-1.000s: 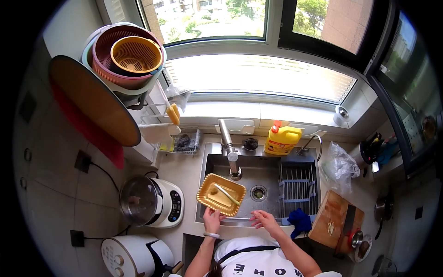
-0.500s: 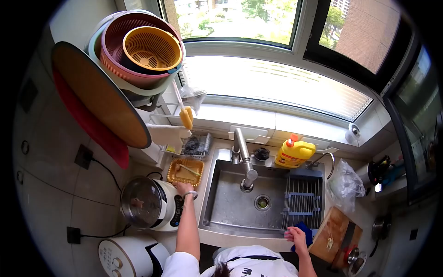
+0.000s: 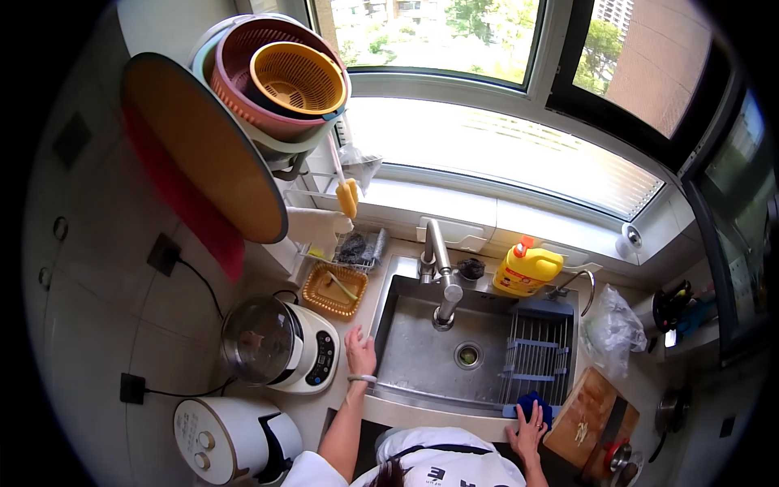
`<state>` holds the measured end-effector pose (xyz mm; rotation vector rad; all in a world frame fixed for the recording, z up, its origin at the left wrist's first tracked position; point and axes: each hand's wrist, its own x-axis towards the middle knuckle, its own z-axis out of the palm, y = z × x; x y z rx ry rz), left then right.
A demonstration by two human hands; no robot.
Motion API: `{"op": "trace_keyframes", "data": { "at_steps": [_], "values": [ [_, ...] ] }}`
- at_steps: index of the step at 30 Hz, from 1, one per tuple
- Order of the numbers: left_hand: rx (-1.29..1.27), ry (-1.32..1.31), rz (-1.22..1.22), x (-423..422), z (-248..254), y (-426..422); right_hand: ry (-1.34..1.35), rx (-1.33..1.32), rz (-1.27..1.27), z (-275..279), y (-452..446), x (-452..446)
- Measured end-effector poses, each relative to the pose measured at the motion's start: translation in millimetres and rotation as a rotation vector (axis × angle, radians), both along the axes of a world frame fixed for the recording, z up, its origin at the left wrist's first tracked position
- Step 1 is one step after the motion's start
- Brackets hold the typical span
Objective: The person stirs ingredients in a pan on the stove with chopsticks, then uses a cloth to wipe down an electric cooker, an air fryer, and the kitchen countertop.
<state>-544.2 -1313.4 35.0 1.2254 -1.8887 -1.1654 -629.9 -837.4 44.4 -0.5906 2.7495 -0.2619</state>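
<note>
My left hand (image 3: 359, 351) is over the counter strip at the sink's left edge, fingers apart and nothing in it. Just above it sits an amber ribbed basket (image 3: 315, 297) with a slim pale stick-like item (image 3: 342, 284) inside. To the hand's left stands a white electric cooker (image 3: 315, 357) with a glass lid (image 3: 261, 341) and a button panel. At the sink's front right rim, my right hand (image 3: 529, 432) rests its spread fingers on a dark blue cloth (image 3: 533, 408). Whether they grip it is unclear.
The steel sink (image 3: 406, 341) holds a drying rack (image 3: 535, 349) on its right, with a faucet (image 3: 442, 268) behind. A yellow jug (image 3: 527, 270), plastic bag (image 3: 610, 329) and wooden cutting board (image 3: 580, 418) stand around it. A white appliance (image 3: 231, 438) is at lower left.
My left hand has left the basket's front edge and moved right and down to the sink's edge. My right hand has come down onto the blue cloth. The whole view has shifted slightly.
</note>
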Motion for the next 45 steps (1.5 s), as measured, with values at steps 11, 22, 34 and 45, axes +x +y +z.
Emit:
{"op": "trace_keyframes", "data": {
  "at_steps": [11,22,34,45],
  "values": [
    [0.064,0.056,0.386,140,-14,69,-0.199,-0.565,-0.055,-43,-34,-41],
    [0.122,0.021,0.688,214,-25,-6,-1.865,-1.059,-0.134,115,-299,1],
    [0.053,0.113,0.608,218,-38,-37,-1.064,-1.361,0.134,6,-513,79],
    [0.176,0.058,0.414,225,-41,-33,-0.113,-0.830,0.797,-36,-423,173]
  ]
}}
